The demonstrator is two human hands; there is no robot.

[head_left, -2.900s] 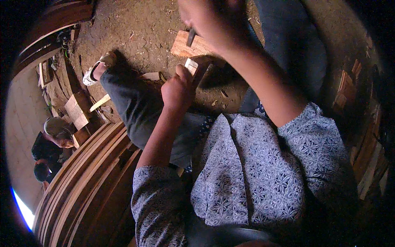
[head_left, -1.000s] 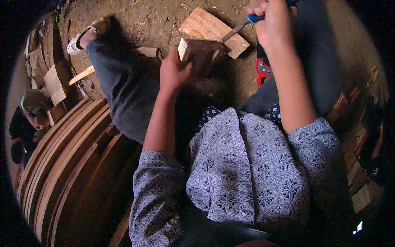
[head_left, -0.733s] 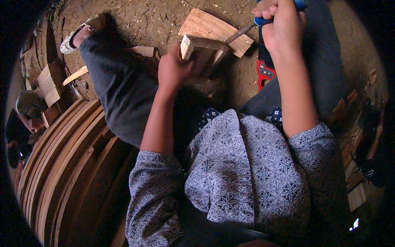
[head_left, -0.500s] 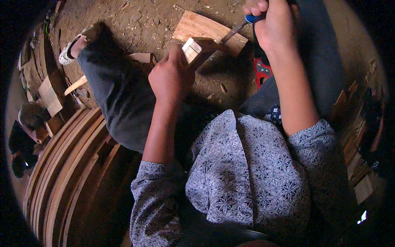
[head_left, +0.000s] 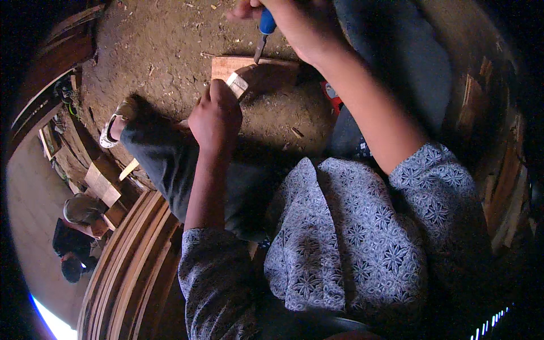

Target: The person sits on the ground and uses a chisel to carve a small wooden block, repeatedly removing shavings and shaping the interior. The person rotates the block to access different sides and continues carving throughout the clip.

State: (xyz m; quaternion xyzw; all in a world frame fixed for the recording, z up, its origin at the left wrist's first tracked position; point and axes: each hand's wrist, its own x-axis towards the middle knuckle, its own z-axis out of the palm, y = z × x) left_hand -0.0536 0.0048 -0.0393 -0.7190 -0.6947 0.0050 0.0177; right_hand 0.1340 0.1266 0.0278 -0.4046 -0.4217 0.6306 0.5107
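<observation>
My left hand [head_left: 215, 116] is closed around a small pale wooden piece [head_left: 237, 85], whose end sticks out past my fingers. Just beyond it a flat wooden board [head_left: 226, 65] lies on the dirt ground. My right hand [head_left: 300, 25] is at the top of the view, gripping a tool with a blue handle [head_left: 266, 21]; its metal blade [head_left: 259, 52] points down onto the board, close to the wooden piece. I sit on the ground with my left leg in dark trousers [head_left: 170, 164] stretched out.
Long wooden planks [head_left: 133, 260] are stacked at the lower left. Another person [head_left: 73, 238] crouches at the far left beside small wood blocks [head_left: 102, 184]. A red object [head_left: 333, 97] lies by my right arm. More wood strips [head_left: 504, 187] stand at the right.
The view has shifted, so the board and both hands sit further left and higher. My right hand with the blue-handled tool has moved left, over the board. My left hand still holds the wooden piece.
</observation>
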